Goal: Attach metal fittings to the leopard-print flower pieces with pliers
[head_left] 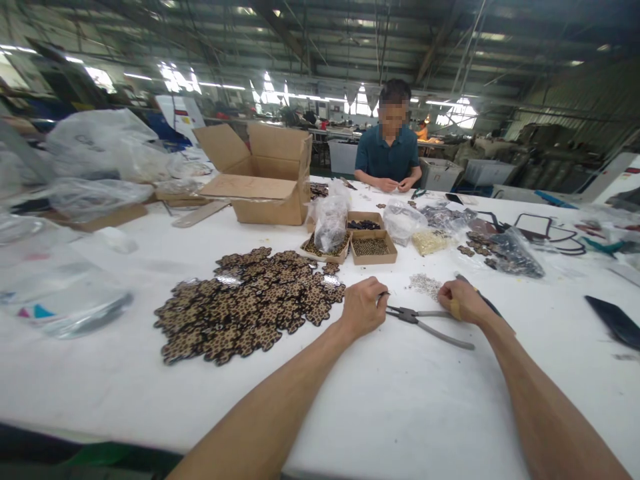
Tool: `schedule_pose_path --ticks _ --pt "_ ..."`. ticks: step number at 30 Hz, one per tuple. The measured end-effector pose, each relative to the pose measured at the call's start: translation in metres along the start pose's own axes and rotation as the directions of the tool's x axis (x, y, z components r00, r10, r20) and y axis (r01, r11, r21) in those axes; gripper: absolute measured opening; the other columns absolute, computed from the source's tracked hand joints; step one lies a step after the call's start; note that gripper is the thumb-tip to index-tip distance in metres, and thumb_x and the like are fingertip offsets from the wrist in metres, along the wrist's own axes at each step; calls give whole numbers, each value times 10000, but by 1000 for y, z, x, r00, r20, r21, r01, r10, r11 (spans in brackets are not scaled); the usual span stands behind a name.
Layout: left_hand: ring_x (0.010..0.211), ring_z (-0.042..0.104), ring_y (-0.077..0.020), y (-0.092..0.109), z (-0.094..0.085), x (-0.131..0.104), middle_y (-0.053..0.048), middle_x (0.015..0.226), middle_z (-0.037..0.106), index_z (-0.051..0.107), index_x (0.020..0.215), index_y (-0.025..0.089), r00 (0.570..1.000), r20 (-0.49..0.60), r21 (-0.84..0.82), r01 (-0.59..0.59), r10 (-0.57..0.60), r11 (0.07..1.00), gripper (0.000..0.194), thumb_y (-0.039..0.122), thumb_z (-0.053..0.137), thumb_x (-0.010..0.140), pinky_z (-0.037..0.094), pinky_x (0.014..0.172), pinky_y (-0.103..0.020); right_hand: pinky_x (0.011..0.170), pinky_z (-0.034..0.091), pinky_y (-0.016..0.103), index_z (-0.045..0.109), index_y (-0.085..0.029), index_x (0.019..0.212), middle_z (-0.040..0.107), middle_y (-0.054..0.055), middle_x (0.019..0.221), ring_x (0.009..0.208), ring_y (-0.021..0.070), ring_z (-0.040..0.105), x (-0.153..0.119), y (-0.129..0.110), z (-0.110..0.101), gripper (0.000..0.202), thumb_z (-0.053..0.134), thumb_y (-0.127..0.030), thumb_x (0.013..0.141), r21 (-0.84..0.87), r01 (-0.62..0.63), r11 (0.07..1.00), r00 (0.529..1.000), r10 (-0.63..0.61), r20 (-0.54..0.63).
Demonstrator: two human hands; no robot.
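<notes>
My left hand (365, 308) is closed around a small dark piece, its fingertips beside the jaws of the grey pliers (407, 315). These pliers lie on the white table (380, 400) with their handles spread to the right. My right hand (459, 300) has its fingers pinched together at the edge of a small pile of tiny silvery parts (424, 285); what they hold is too small to name. A second dark-handled tool (480, 297) lies partly behind the right hand. Left of my left hand spreads a heap of leopard-patterned flower-shaped pieces (250, 300).
Small cardboard trays of parts (373, 248) stand beyond my hands, with an open carton (270, 173) behind to the left. Plastic bags (520, 253) and a phone (613, 320) lie at the right. Across the table a person (387, 157) works with both hands.
</notes>
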State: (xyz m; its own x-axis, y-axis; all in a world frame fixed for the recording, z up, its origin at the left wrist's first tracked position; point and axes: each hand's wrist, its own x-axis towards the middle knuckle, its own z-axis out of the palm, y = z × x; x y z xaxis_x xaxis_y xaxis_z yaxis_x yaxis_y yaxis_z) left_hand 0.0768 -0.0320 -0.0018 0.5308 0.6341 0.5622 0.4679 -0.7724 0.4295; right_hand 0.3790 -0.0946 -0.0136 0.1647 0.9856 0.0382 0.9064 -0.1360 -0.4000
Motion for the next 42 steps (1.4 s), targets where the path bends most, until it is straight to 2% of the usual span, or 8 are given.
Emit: schedule_pose_path --ticks 3,7,11,23,30,33,36,42 --pt "787 639 -175 1 0 -3 -44 868 682 709 886 205 1000 12 -34 15 -15 999 125 224 586 887 468 715 -293 589 410 266 704 -162 830 703 48 709 642 179 611 -5 -22 0 195 583 -315 837 109 51 993 998 -46 -53" --pt "805 644 -175 2 -1 -7 -46 887 690 711 889 205 999 36 -47 -13 14 999 121 233 594 884 467 707 -291 607 428 274 659 -187 870 666 27 740 666 171 574 -19 -65 8 250 558 -411 918 331 238 913 970 -206 -129" --pt "805 643 -176 4 -1 -9 -45 890 691 710 891 203 998 45 -38 -35 37 999 132 246 585 896 455 684 -295 690 454 292 630 -199 839 659 27 784 731 176 576 -29 -92 17 234 566 -402 934 380 341 860 939 -289 -188" --pt "821 637 -185 3 4 -11 -50 861 674 711 881 208 993 62 -23 -102 103 995 153 231 563 905 473 703 -303 653 446 299 597 -208 832 619 31 746 687 173 542 -33 -107 22 287 506 -446 965 366 387 846 922 -346 -175" --pt "799 631 -179 4 5 -11 -47 850 669 705 871 198 996 38 -11 -85 85 996 156 231 557 905 460 685 -303 680 444 299 604 -207 847 620 34 773 706 173 552 -37 -113 19 249 509 -402 967 342 451 824 892 -402 -207" --pt "790 626 -177 4 4 -11 -50 857 670 703 876 194 997 20 -15 -79 79 997 142 231 568 898 457 676 -302 681 445 300 615 -205 818 627 34 749 703 177 556 -37 -111 19 258 533 -414 946 336 421 842 907 -382 -180" --pt "813 625 -182 4 3 -11 -55 864 669 701 885 196 994 22 -11 -103 103 995 150 233 558 911 461 690 -305 622 426 288 636 -199 804 632 29 710 673 176 551 -34 -105 22 284 558 -447 918 382 312 870 950 -287 -121" --pt "863 611 -201 7 -1 -11 -75 913 667 686 902 202 977 83 66 -202 196 977 183 224 510 942 447 692 -317 532 362 258 654 -167 793 594 14 663 591 139 471 -27 -98 33 327 602 -480 868 539 136 831 987 -159 -3"
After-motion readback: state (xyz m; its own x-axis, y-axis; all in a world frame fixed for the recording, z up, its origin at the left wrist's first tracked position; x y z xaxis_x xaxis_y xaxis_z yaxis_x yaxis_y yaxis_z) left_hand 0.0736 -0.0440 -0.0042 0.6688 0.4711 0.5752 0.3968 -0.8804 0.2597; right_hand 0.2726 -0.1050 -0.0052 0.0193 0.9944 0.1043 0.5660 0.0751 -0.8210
